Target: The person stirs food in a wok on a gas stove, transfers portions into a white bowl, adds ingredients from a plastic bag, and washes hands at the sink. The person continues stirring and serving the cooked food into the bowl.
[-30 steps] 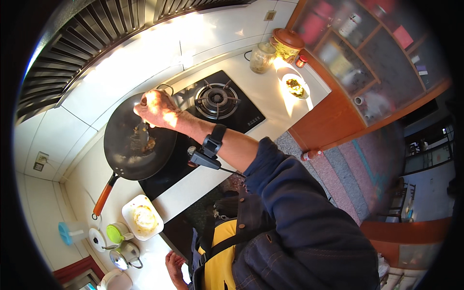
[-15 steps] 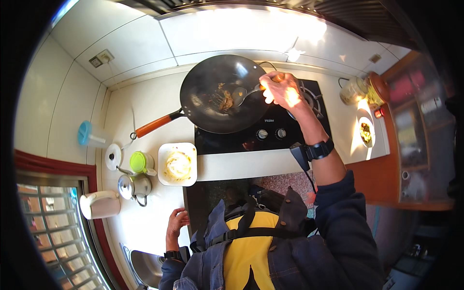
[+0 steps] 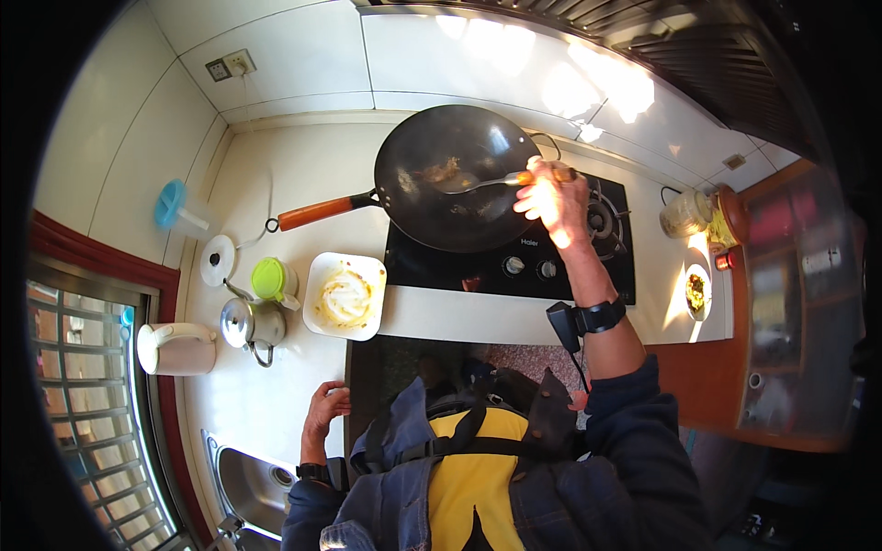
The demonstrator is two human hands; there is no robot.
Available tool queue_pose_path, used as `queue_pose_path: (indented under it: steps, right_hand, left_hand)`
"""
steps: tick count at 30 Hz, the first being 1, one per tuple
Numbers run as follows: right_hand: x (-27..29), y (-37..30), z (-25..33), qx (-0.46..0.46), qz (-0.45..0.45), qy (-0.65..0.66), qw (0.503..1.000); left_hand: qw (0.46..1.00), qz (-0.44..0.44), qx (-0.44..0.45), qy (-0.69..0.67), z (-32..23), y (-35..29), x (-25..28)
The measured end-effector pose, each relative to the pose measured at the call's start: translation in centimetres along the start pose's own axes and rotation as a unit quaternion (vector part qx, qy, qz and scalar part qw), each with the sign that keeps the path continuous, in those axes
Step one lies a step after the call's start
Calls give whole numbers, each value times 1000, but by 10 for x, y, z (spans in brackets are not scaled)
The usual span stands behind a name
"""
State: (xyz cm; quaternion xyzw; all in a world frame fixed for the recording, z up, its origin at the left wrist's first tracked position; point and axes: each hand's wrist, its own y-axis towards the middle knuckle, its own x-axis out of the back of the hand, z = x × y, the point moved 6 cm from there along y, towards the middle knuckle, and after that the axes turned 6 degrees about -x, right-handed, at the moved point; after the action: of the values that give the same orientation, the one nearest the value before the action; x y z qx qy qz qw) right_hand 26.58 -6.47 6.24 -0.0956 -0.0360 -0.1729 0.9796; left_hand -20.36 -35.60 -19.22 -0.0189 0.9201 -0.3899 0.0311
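Note:
On the stove's left burner sits a dark wok (image 3: 423, 197) with an orange-brown wooden handle. My right hand (image 3: 559, 197) is closed round the handle of a metal wok spatula (image 3: 491, 182), above the wok's right side. The spatula's head rests low in the wok beside a small heap of browned food (image 3: 439, 171). Down at the front edge of the counter, my left hand (image 3: 328, 407) hangs with nothing in it, its fingers loosely bent and slightly apart. Between that hand and the wok stands a white square bowl (image 3: 317, 312) smeared with yellowish residue.
Left of the bowl stand a green-lidded container (image 3: 268, 278), a metal pot (image 3: 241, 323) and a cream jug (image 3: 188, 349). A white lid (image 3: 218, 260) lies behind them. The sink (image 3: 243, 487) is at lower left. Jars (image 3: 684, 216) and a dish of chopped food (image 3: 696, 292) stand right.
My view has turned slightly. In the wok, the spatula and my right hand have shifted, and the food lies farther toward the back. My left hand still hangs at the counter edge.

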Motion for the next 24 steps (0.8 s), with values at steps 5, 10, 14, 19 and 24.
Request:
queue_pose_path:
  steps: [5, 10, 14, 19, 24]
  right_hand:
    - [32, 8, 21, 32, -1, -112, 993]
    - [57, 25, 7, 24, -13, -137, 990]
    - [16, 48, -19, -20, 212, 169, 962]
    - [-5, 25, -3, 169, 211, -109, 957]
    - [-22, 8, 16, 242, 178, -154, 941]
  left_hand:
    - [1000, -3, 1, -14, 2, 0, -1]
    - [1000, -7, 12, -22, 1, 3, 0]
    - [1000, -10, 11, -16, -1, 3, 2]
    - [1000, -13, 12, -15, 1, 2, 2]
    - [1000, -20, 3, -13, 4, 3, 1]
